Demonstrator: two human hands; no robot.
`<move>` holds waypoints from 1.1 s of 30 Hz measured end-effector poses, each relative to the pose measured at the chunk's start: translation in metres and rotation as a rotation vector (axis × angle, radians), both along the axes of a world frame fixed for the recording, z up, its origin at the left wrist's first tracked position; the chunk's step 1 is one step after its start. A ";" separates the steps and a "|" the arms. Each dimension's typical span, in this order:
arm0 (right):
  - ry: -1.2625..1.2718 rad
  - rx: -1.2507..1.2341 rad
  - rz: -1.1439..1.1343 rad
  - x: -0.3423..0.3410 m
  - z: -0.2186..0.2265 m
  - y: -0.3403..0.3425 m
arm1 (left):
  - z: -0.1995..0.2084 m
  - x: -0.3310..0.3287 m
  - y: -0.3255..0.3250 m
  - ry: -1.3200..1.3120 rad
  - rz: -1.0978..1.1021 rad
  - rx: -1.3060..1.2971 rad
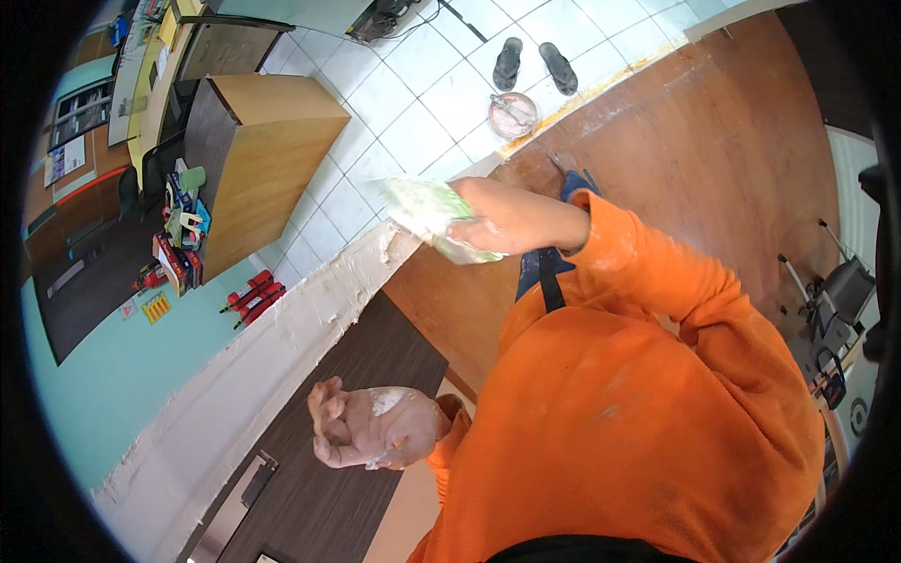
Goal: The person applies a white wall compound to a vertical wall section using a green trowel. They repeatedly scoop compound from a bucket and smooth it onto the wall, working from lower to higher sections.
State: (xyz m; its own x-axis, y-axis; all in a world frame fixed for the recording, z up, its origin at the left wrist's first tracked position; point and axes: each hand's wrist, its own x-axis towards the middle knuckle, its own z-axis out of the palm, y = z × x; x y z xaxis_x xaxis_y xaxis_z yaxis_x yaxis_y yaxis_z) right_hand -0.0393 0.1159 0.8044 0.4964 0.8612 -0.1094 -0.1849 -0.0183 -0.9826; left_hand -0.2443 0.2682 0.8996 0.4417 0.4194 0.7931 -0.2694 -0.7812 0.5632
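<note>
My right hand (497, 216) is closed round a crumpled white and green sheet (427, 214), cloth or plastic, I cannot tell which. Motion smears its far edge. It lies at the end of a narrow wall top (310, 300) coated with rough white plaster. My left hand (380, 427) is turned palm up beside the wall, its fingers loosely curled and apart. White plaster smears the palm, and I see nothing held in it.
A bowl (512, 114) with pinkish-white paste and a tool stands on white tiles near black slippers (508, 64). A wooden cabinet (272, 159) and red fire extinguishers (253, 298) stand beyond the wall. At the right is a folded chair (840, 291).
</note>
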 end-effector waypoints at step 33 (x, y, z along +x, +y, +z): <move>-0.978 0.066 -0.196 -0.122 0.002 -0.019 | -0.029 -0.029 0.013 0.214 0.167 -0.283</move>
State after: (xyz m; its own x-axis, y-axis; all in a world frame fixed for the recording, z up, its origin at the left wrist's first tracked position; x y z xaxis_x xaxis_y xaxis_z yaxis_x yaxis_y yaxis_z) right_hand -0.1611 0.0971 0.8067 0.4764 0.7443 0.4681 0.7116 -0.0137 -0.7024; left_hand -0.2730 0.2811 0.8709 0.4918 0.6883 0.5333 -0.0050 -0.6102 0.7922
